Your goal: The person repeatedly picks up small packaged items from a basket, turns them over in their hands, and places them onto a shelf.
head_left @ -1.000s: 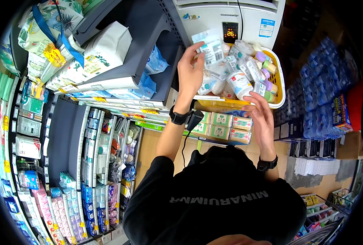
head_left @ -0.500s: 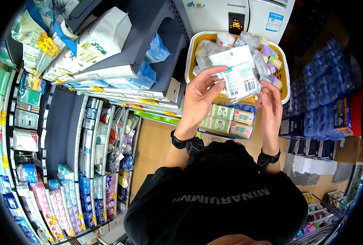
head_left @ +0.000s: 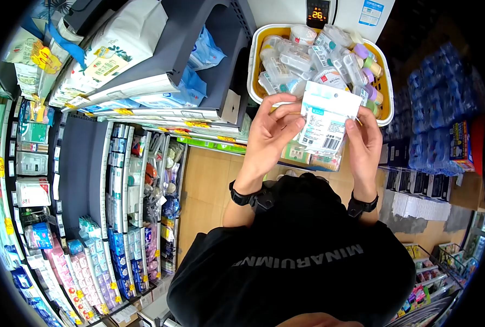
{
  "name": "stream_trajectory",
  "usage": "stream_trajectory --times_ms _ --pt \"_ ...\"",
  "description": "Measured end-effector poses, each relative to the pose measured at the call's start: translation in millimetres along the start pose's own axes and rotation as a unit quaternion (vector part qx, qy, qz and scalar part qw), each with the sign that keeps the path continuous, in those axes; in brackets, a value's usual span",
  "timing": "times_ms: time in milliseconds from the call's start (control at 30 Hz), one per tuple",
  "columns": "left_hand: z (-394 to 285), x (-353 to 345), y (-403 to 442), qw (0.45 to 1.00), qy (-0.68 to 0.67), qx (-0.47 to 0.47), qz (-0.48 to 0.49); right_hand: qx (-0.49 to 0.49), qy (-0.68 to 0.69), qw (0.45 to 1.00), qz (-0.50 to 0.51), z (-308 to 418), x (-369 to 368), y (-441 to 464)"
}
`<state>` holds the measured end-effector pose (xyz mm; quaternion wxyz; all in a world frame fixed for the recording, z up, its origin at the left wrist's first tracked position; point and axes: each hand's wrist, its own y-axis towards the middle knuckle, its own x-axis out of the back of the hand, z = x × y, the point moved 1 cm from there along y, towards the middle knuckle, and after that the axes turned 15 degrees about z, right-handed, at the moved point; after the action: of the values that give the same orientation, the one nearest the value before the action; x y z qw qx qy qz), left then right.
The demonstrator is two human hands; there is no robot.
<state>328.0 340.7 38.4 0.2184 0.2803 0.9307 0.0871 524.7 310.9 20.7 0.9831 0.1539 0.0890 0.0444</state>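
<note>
A flat white packet [head_left: 327, 120] with a barcode and a teal label is held up between both hands. My left hand [head_left: 278, 133] pinches its left edge between thumb and fingers. My right hand [head_left: 364, 143] is closed at the packet's right edge, thumb in front and fingers behind. Just beyond the packet stands a yellow basket with a white rim [head_left: 252, 73], filled with clear plastic containers [head_left: 297, 59], round tubs and bottles with purple and green caps [head_left: 369, 75].
Grey shelving [head_left: 220, 60] with blue packages stands to the left of the basket. Stacked boxes [head_left: 324, 162] sit below the packet. Wrapped bottles [head_left: 436, 109] are piled at the right. A white appliance [head_left: 349, 16] stands behind the basket.
The packet has come out from over the basket, toward the body. My right hand, earlier apart from it, has closed on its right edge. The view has shifted slightly.
</note>
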Motion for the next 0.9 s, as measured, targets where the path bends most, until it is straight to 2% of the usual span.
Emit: stream_trajectory --times_ms 200,367,900 --pt "13 7 -8 0.995 0.037 0.084 0.032 -0.022 0.004 1.000 -0.009 6 -1 -2" --pt "16 6 -8 0.990 0.064 0.124 0.007 -0.016 -0.004 1.000 -0.016 7 -3 0" --pt "24 -6 -6 0.991 0.061 0.117 -0.009 -0.021 -0.006 1.000 -0.021 3 10 -7"
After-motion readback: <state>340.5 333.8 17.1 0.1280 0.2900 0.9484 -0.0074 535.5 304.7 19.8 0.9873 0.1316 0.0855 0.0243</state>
